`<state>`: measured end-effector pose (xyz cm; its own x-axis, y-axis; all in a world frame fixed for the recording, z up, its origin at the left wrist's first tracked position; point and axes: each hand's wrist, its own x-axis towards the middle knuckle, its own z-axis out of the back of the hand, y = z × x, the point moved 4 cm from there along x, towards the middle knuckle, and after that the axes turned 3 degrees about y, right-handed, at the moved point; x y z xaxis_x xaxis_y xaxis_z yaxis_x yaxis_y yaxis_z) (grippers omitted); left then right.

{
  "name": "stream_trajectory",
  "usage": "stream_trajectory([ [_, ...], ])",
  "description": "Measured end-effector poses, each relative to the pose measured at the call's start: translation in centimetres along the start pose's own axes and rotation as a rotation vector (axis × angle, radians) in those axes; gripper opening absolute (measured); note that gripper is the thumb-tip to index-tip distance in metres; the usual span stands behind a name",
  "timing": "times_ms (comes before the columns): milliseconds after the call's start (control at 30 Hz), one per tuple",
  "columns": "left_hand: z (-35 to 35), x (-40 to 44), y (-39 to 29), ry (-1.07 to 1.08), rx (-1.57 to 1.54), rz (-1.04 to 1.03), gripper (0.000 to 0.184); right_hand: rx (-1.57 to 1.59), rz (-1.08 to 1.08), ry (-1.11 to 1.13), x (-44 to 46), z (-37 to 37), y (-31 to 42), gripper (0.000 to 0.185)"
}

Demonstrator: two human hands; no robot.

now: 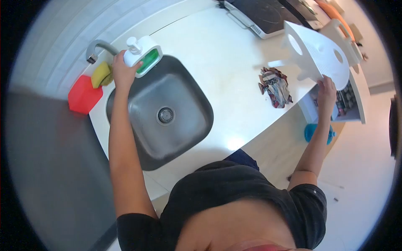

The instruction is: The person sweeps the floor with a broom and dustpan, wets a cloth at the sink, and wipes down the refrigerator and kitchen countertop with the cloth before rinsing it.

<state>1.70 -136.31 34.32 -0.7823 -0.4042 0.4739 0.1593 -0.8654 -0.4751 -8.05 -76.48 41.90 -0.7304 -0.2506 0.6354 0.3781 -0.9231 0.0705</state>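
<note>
My left hand [122, 71] is closed around the near side of a white soap dispenser [147, 44] with a pump top and green liquid in its window. The dispenser is at the back left corner of the steel sink [184, 96]. Far to the right, my right hand [326, 90] grips the lower edge of a white plastic stand [320, 52] with round holes, a ridged face and short legs. That stand is tilted over the counter's right end. Beside it lies a crumpled patterned cloth [276, 88].
Left of the sink are a grey faucet [100, 45], a yellow sponge [100, 75] and a red holder [85, 95]. A black cooktop [268, 16] sits at the back. Below the counter's right end are an open drawer [356, 111] and a blue bottle [310, 132].
</note>
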Motion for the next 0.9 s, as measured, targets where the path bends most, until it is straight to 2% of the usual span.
stream_trajectory([
  [67, -0.4, -0.9, 0.6, -0.033, -0.027, 0.031, 0.065, -0.041, 0.023, 0.03, 0.0, -2.4, -4.6, 0.024],
  [100, 0.3, -1.7, 0.4, -0.064, -0.075, 0.034, 0.067, -0.027, -0.009, 0.094, 0.3, -3.1, -5.6, 0.024],
  [233, 2.8, -5.0, -2.0, -0.095, -0.057, 0.189, 0.072, -0.016, 0.035, 0.105, 0.3, -6.4, -8.9, 0.023],
  [333, 3.6, -8.3, -2.9, -0.115, -0.134, 0.217, 0.072, -0.015, 0.04, 0.125, 0.1, -8.4, -9.8, 0.023],
  [433, 3.5, -12.5, -2.8, -0.063, -0.041, 0.325, 0.07, -0.073, 0.151, 0.207, -0.4, -9.8, -8.5, 0.026],
  [500, 2.9, -15.3, -2.0, 0.006, 0.009, 0.4, 0.068, -0.041, 0.132, -0.098, -1.3, -7.5, -3.7, 0.031],
  [567, 2.1, -18.3, -0.4, 0.019, 0.032, 0.432, 0.068, 0.219, 0.147, 0.009, -3.6, -9.7, -2.2, 0.035],
  [600, 1.5, -19.4, 0.5, 0.04, 0.041, 0.446, 0.068, 0.387, 0.156, 0.193, -4.7, -10.7, -0.8, 0.039],
  [633, 0.9, -20.4, 1.8, 0.074, 0.128, 0.436, 0.068, 0.254, 0.219, 0.257, -6.0, -9.8, 1.8, 0.043],
  [667, 0.4, -21.2, 2.8, 0.103, 0.106, 0.419, 0.068, 0.246, 0.272, 0.41, -6.7, -10.1, 2.9, 0.044],
  [733, 0.0, -22.5, 5.1, 0.138, 0.101, 0.531, 0.068, 0.334, 0.254, 0.509, -8.3, -12.4, 3.4, 0.044],
  [767, -0.4, -23.1, 5.7, 0.158, 0.082, 0.524, 0.068, 0.264, 0.292, 0.509, -8.8, -13.8, 3.4, 0.046],
  [900, -1.6, -24.1, 7.9, 0.204, 0.097, 0.48, 0.069, 0.17, 0.215, 0.481, -8.4, -16.5, 4.5, 0.047],
])
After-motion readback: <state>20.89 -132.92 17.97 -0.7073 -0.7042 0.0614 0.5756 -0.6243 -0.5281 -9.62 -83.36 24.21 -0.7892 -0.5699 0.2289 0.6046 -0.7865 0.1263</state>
